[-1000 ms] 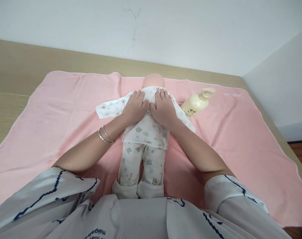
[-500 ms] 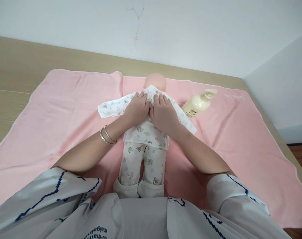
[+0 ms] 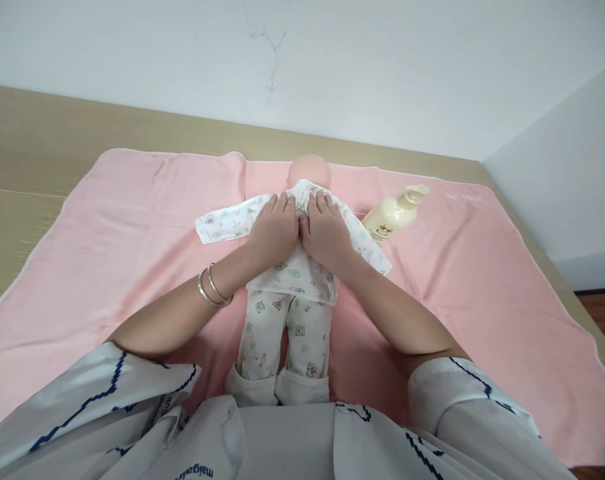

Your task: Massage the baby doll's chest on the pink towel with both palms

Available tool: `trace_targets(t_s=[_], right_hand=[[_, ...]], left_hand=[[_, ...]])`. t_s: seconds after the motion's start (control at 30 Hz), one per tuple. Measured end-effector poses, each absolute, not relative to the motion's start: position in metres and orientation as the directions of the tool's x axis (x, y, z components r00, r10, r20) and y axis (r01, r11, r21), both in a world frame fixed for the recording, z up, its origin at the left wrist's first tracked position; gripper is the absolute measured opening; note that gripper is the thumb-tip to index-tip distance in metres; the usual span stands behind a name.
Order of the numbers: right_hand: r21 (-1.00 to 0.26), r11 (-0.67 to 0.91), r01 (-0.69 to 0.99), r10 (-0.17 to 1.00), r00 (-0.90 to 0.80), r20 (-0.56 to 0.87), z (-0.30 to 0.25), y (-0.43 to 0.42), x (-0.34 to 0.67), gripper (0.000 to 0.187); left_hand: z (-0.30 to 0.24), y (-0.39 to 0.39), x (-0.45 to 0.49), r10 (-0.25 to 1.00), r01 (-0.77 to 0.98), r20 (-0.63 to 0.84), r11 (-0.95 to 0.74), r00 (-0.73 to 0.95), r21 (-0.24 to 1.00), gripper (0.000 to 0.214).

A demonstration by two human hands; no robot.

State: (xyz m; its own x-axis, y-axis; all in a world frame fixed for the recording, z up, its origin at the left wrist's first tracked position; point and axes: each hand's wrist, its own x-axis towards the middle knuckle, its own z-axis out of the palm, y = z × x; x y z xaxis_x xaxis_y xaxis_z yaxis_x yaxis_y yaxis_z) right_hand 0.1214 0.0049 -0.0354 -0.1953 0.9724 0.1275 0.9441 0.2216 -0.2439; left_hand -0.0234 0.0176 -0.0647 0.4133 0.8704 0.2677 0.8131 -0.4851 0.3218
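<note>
A baby doll point(image 3: 310, 172) in white printed top and trousers lies lengthwise on a pink towel point(image 3: 132, 227), its head away from me. My left hand point(image 3: 275, 230) rests flat on the doll's upper back, fingers stretched toward the collar. My right hand point(image 3: 327, 230) lies beside it, touching it, fingers also flat on the printed top point(image 3: 297, 273). Two silver bangles point(image 3: 212, 287) circle my left wrist. The doll's sleeves spread out to both sides.
A cream pump bottle point(image 3: 395, 213) lies on its side on the towel, right of the doll's shoulder. The towel covers a wooden surface point(image 3: 27, 133) against a white wall. My patterned sleeves fill the bottom of the view.
Both hands have slid slightly up the doll's back toward its neck, staying pressed together. The view has shifted a little; the doll and bottle lie as before.
</note>
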Motion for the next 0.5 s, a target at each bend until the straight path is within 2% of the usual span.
trace_targets(t_s=[0.13, 0.27, 0.37, 0.5], right_hand=[[-0.216, 0.176, 0.96, 0.983, -0.16, 0.091, -0.031, 0.014, 0.127, 0.064], [-0.195, 0.183, 0.964, 0.983, -0.174, 0.063, -0.029, 0.022, 0.134, 0.066], [-0.164, 0.22, 0.962, 0.976, -0.217, 0.038, -0.027, 0.019, 0.135, 0.068], [-0.106, 0.234, 0.966, 0.972, -0.236, -0.006, -0.02, -0.003, 0.125, 0.069]], left_hand=[[-0.06, 0.004, -0.018, 0.863, 0.805, 0.255, -0.5, 0.435, 0.319, 0.058], [-0.05, 0.005, -0.019, 0.876, 0.779, 0.248, -0.482, 0.415, 0.401, 0.051], [-0.044, 0.016, -0.024, 0.91, 0.784, 0.184, -0.413, 0.371, 0.464, 0.05], [-0.044, 0.038, -0.032, 0.93, 0.791, 0.149, -0.366, 0.337, 0.491, 0.047]])
